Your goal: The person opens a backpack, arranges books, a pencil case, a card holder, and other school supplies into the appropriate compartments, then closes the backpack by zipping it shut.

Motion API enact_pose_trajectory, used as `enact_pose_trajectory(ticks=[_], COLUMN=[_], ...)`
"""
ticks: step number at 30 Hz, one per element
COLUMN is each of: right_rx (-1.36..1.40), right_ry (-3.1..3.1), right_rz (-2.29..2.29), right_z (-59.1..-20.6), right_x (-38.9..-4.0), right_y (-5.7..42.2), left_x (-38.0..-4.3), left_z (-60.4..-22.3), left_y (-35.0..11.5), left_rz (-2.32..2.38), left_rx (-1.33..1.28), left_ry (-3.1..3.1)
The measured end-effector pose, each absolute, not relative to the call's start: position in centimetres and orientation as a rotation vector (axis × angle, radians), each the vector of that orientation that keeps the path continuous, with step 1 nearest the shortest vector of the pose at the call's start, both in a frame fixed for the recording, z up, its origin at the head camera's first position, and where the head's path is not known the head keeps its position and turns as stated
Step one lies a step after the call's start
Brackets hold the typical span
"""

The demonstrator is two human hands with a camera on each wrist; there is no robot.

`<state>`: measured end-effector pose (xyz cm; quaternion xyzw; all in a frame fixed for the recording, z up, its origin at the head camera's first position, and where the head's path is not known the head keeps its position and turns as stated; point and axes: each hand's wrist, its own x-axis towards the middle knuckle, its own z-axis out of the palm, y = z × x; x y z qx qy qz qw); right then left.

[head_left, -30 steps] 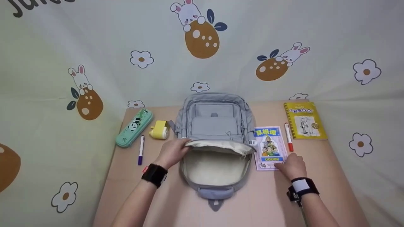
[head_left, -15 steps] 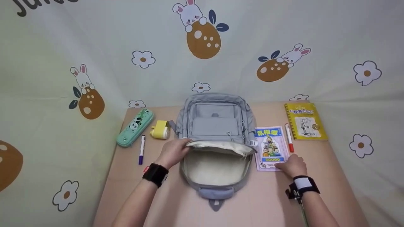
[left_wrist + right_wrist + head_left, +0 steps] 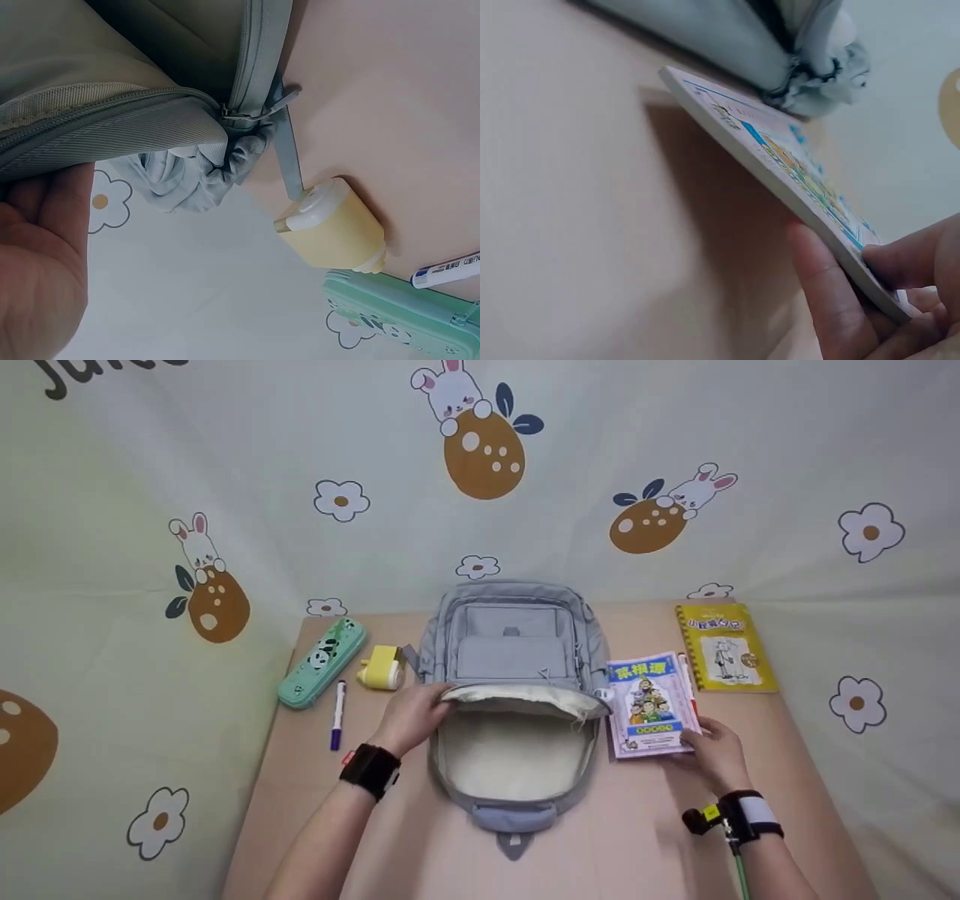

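A grey backpack [image 3: 514, 649] lies on its back with its main compartment unzipped, showing a cream lining. My left hand [image 3: 411, 716] grips the left side of the raised flap; in the left wrist view its fingers go under the zippered edge [image 3: 112, 139]. My right hand [image 3: 716, 750] pinches the lower right corner of a pink and blue comic book [image 3: 651, 709], thumb on the cover and fingers beneath. In the right wrist view the book [image 3: 780, 165] is tilted, its near edge raised off the table with a shadow below.
Left of the backpack are a yellow and white bottle-shaped item [image 3: 381, 667], a purple-capped marker [image 3: 338, 716] and a green panda pencil case [image 3: 322, 664]. To the right, a red-capped marker [image 3: 694, 706] is partly covered by the book, near a yellow book [image 3: 726, 649]. A patterned curtain hangs behind.
My right hand has lifted the near edge of the comic book and shifted it slightly right, over part of the red marker. The left hand still holds the flap, a little higher.
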<state>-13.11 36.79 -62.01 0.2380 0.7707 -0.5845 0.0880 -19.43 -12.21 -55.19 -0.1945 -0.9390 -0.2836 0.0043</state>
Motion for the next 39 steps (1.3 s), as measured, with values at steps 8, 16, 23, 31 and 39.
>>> enact_pose_trajectory(ticks=[8,16,23,31,39], right_rx=[0.804,0.726,0.652,0.563,0.422], right_ry=[2.152,1.986,1.890,1.776,1.566], right_rz=[-1.916,-1.993,-2.036,-2.005,-2.021], right_z=[-60.0,-58.0,-56.7,-56.5,-58.2], right_x=[-10.8,-8.5,-7.1,-6.2,-7.9], right_y=[37.7,39.2,39.9,38.9,32.9], left_x=[-19.9,-20.2,-20.3,-20.5,-20.4], left_z=[-54.7,-54.3,-54.3,-54.1,-54.0], left_y=[-11.8,-11.7,-11.6,-11.4,-11.3], left_rz=[-1.048,-1.089,-1.099,-1.116,-1.168], left_rx=[-0.512,-0.483,-0.494,-0.488,-0.474], left_ry=[-2.924,-2.907,-2.880,-2.877,-2.874])
